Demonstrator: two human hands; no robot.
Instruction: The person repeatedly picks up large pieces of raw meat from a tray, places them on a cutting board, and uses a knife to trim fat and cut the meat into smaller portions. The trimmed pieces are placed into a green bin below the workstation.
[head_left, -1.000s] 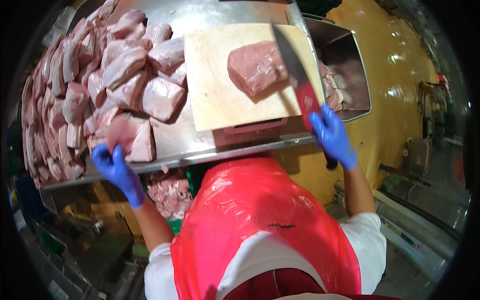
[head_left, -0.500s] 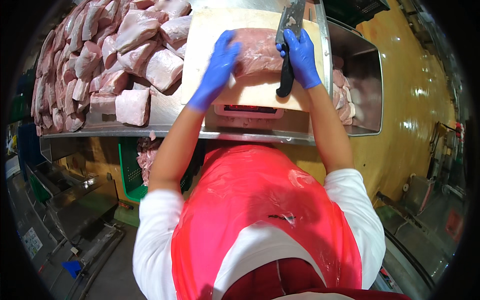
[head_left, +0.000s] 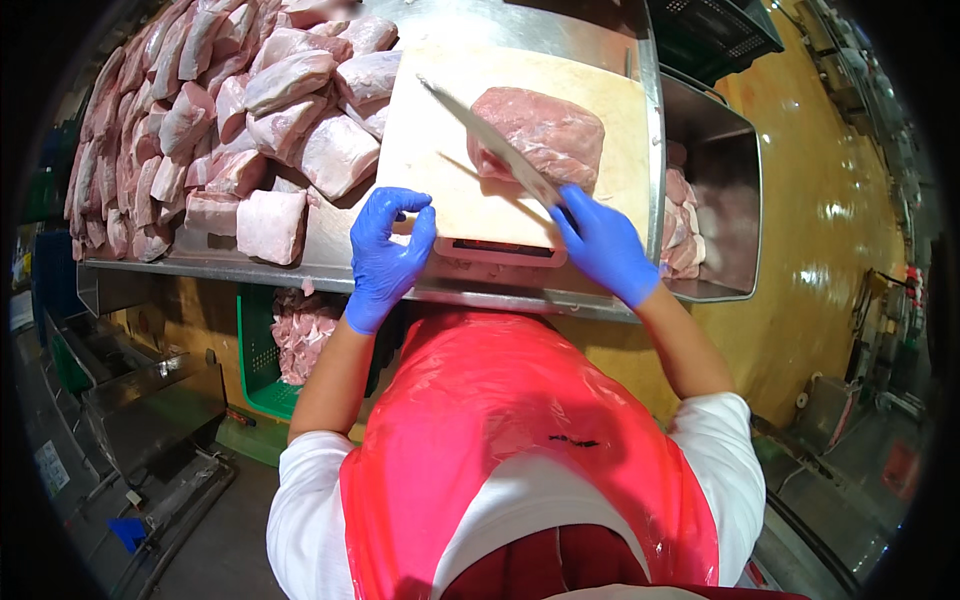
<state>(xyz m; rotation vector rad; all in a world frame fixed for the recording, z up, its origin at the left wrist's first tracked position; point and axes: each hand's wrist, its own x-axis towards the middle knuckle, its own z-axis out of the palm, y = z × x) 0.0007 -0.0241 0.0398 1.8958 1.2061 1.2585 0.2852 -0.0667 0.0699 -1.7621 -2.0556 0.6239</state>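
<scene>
My right hand (head_left: pixel 610 245), in a blue glove, is closed around the handle of a long knife (head_left: pixel 500 145). Its blade points up and to the left, crossing over the near left part of a pink slab of raw meat (head_left: pixel 545 130). That slab lies on a cream cutting board (head_left: pixel 440 150). My left hand (head_left: pixel 388 258), also gloved in blue, is at the board's near left corner. Its fingers are curled, with thumb and forefinger tips close together; whether they pinch something small cannot be made out. The meat is apart from my left hand.
Many raw meat pieces (head_left: pixel 290 85) are heaped on the steel table (head_left: pixel 340 220) at the left. A steel bin (head_left: pixel 735 200) with meat stands at the right. Below the table edge is a green crate (head_left: pixel 255 350) of trimmings; a scale (head_left: pixel 500 252) shows under the board.
My left hand has left the meat and moved down toward me. The right hand has come lower, and the knife has swung from upright to slanting left across the meat.
</scene>
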